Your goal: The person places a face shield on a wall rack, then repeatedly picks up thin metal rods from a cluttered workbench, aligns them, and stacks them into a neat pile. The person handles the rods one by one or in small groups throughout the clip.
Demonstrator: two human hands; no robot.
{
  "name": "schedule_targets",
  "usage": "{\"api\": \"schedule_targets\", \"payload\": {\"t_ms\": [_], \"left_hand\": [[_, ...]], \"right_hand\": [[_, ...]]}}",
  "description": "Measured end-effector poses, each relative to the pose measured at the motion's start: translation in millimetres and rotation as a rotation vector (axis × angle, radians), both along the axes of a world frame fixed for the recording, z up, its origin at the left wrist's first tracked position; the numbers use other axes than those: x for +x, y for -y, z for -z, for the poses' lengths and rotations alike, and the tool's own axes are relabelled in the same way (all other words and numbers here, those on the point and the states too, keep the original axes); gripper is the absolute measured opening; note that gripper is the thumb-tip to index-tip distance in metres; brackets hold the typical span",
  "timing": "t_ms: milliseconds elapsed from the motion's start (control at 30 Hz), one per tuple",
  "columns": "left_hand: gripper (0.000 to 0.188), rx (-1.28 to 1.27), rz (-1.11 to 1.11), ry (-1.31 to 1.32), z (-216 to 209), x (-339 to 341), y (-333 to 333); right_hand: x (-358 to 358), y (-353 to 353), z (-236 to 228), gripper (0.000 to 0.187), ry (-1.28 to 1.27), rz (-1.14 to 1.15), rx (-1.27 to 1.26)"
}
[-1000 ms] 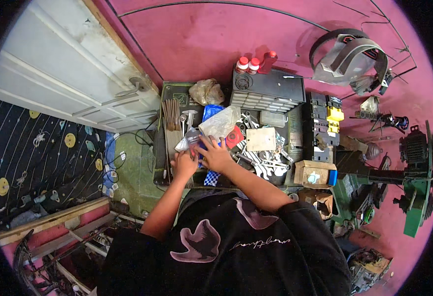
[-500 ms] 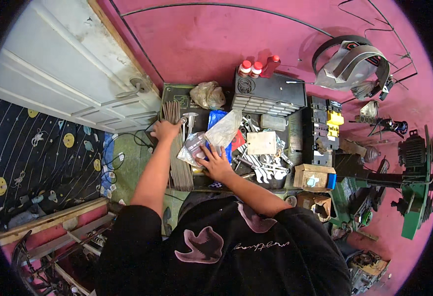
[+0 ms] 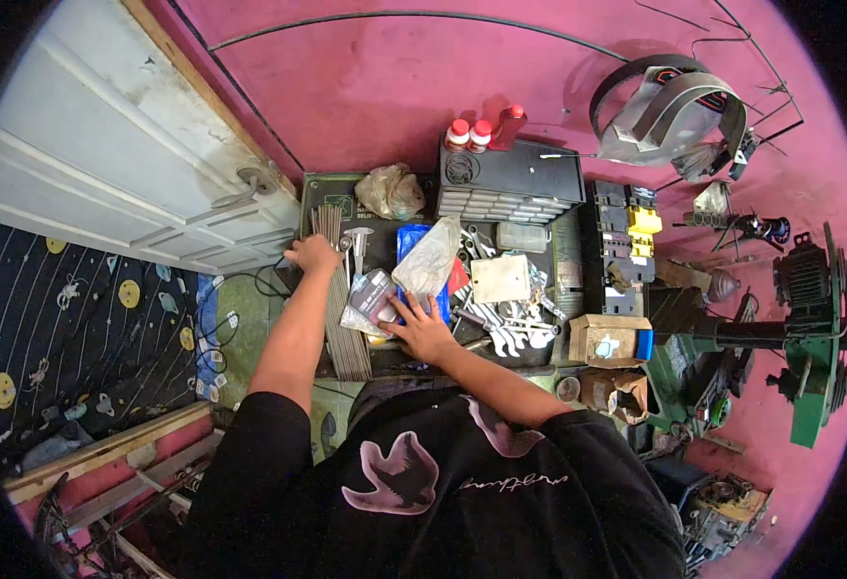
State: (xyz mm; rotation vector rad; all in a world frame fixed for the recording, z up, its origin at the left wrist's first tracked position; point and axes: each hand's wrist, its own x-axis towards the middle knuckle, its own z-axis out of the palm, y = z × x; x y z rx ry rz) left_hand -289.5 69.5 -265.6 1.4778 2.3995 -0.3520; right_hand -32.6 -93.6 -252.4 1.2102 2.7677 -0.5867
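Observation:
My left hand (image 3: 315,254) is closed over the upper part of a long bundle of thin grey-brown rods (image 3: 348,340), which look like welding rods. Its fingers reach the bundle's left edge and are partly hidden. To the right, my right hand (image 3: 423,330) lies flat with fingers spread, its fingertips at a clear plastic packet with a printed label (image 3: 371,299). Just beyond the fingers, a crumpled whitish plastic bag (image 3: 428,256) lies over a blue packet (image 3: 408,234). A metal caliper (image 3: 358,246) rests between the rods and the packets.
Several wrenches (image 3: 510,330) and a cream-coloured flat plate (image 3: 501,279) lie on the bench's right half. Behind stands a black drawer cabinet (image 3: 510,179) with red-capped bottles (image 3: 457,135) on top. An open cardboard box (image 3: 602,340) sits at right, a white door (image 3: 134,145) at left.
My right hand has drawn slightly nearer to me, and more of the labelled packet shows. My left hand stays on the rods. The whole view has shifted a little.

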Motion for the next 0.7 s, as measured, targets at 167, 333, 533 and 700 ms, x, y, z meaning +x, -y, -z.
{"api": "schedule_targets", "payload": {"t_ms": [167, 333, 533, 700], "left_hand": [[0.043, 0.060, 0.027, -0.039, -3.6, 10.0, -4.1], [0.039, 0.164, 0.040, -0.080, 59.1, -36.8, -8.6], [0.050, 0.078, 0.063, 0.136, 10.1, -30.7, -11.8], [0.055, 0.079, -0.036, 0.262, 4.6, -48.7, -13.7]], "right_hand": [[2.3, 1.0, 6.4, 0.067, 0.022, -0.004, 0.068], [2.4, 3.6, -1.1, 0.070, 0.014, -0.013, 0.037], [6.7, 6.1, 0.3, 0.073, 0.019, 0.027, -0.008], [4.3, 5.6, 5.7, 0.073, 0.003, 0.027, 0.017]]}}
